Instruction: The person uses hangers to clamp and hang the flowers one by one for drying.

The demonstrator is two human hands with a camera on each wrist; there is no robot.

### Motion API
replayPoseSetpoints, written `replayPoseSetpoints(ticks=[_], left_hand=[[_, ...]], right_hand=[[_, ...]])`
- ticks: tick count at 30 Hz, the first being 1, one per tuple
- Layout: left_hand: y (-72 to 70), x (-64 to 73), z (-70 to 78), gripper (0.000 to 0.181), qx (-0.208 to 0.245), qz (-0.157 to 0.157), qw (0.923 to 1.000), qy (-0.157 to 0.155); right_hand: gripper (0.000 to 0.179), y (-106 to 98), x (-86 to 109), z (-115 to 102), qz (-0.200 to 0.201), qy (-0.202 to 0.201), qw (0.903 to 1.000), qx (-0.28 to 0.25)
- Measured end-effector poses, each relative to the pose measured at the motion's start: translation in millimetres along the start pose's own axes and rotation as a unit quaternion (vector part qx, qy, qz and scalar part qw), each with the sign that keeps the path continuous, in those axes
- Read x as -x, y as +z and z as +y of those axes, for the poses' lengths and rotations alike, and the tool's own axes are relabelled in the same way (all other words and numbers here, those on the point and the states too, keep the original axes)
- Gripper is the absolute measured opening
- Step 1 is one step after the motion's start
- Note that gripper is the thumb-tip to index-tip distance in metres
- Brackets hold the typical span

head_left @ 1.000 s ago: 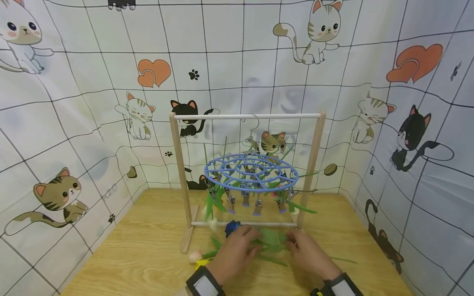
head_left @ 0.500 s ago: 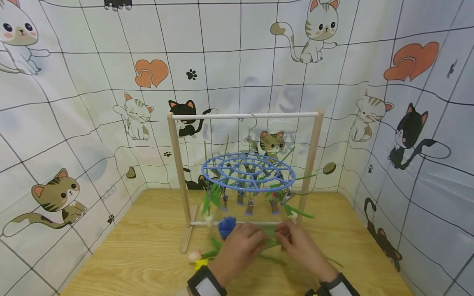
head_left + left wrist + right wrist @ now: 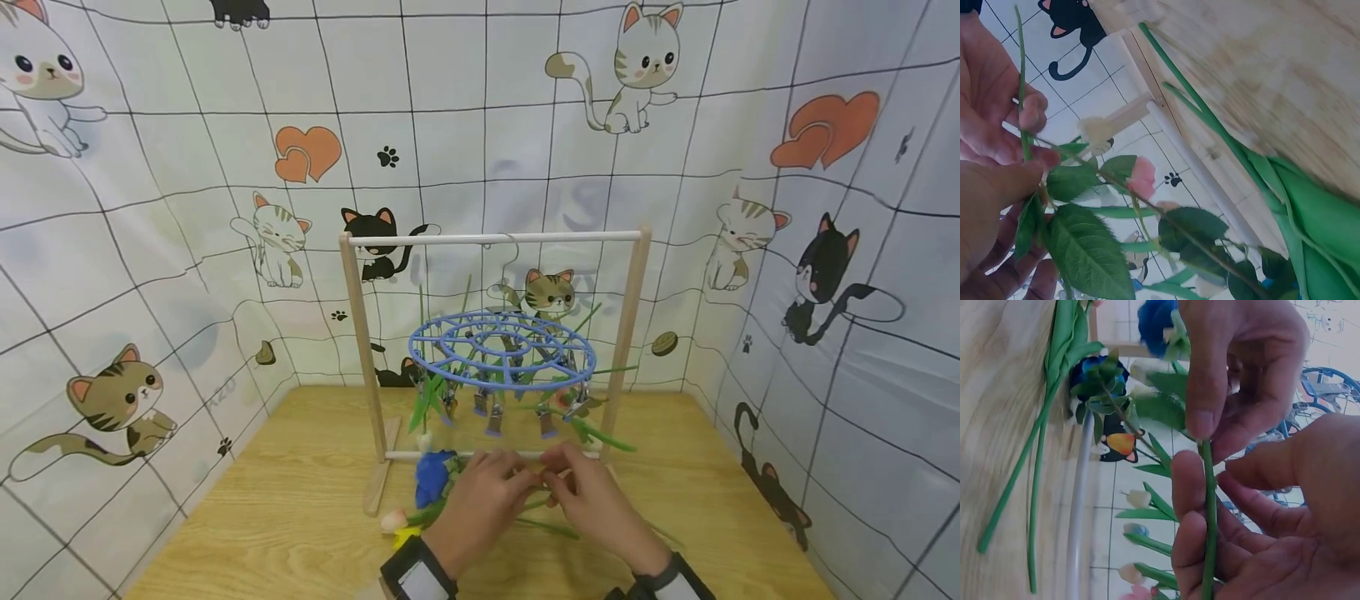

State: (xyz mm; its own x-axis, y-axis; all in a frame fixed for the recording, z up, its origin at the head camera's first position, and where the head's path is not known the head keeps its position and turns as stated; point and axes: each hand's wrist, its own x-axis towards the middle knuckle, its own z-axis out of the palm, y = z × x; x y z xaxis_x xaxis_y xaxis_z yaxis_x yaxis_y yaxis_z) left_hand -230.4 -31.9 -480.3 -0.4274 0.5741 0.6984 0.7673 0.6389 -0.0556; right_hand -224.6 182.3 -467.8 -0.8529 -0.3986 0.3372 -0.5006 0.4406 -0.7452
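Observation:
Between the hands is an artificial blue rose [image 3: 431,481] with a green stem [image 3: 1208,519] and serrated leaves [image 3: 1088,247]. My left hand [image 3: 483,504] pinches the stem beside the leaves, with the bloom pointing left. My right hand [image 3: 588,497] holds the same stem farther along; its fingers [image 3: 1189,487] and thumb lie on either side. A second blue bloom [image 3: 1100,378] shows on a thin brown stem in the right wrist view. On the table beside the left hand lie a peach tulip [image 3: 393,522] and a yellow flower [image 3: 407,536], partly hidden by that hand.
Behind the hands stands a wooden rack [image 3: 641,308] with a white top rail [image 3: 427,240]. A round blue clip hanger [image 3: 498,387] hangs from it, with several flowers clipped upside down. Loose green stems [image 3: 551,527] lie under the hands. Cat-patterned cloth encloses the table [image 3: 247,517].
The hands have come closer together, the right one moving left. The blue rose has shifted left and slightly down. The hanger has turned a little.

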Motion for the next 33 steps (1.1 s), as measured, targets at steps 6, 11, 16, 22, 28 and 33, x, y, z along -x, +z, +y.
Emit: replayPoseSetpoints(ticks=[6, 11, 16, 22, 28, 33], left_hand=[[-4.7, 8.5, -12.5, 0.022, -0.033, 0.008, 0.9993, -0.014], [-7.3, 12.8, -20.6, 0.016, -0.044, 0.026, 0.9983, -0.029], [-14.7, 11.1, -15.3, 0.022, -0.028, 0.036, 0.9989, -0.004], [-32.7, 16.3, -20.0, 0.024, -0.022, 0.071, 0.9972, 0.006], [-56.6, 24.7, -35.5, 0.026, -0.01, 0.117, 0.993, -0.017], [-73.0, 27.5, -43.1, 0.028, 0.021, 0.165, 0.9859, -0.015]], right_hand=[[0.011, -9, 4.3, 0, 0.024, -0.009, 0.9948, 0.098], [0.015, -14, 6.1, -4, 0.03, -0.031, 0.9879, 0.149], [0.015, -6, 5.4, -16, 0.037, -0.055, 0.9906, 0.12], [0.019, -4, 7.8, -33, 0.082, -0.062, 0.99, 0.097], [0.026, -16, 7.0, -44, 0.143, -0.089, 0.984, 0.059], [0.031, -22, 5.6, -46, 0.147, -0.083, 0.9856, 0.012]])
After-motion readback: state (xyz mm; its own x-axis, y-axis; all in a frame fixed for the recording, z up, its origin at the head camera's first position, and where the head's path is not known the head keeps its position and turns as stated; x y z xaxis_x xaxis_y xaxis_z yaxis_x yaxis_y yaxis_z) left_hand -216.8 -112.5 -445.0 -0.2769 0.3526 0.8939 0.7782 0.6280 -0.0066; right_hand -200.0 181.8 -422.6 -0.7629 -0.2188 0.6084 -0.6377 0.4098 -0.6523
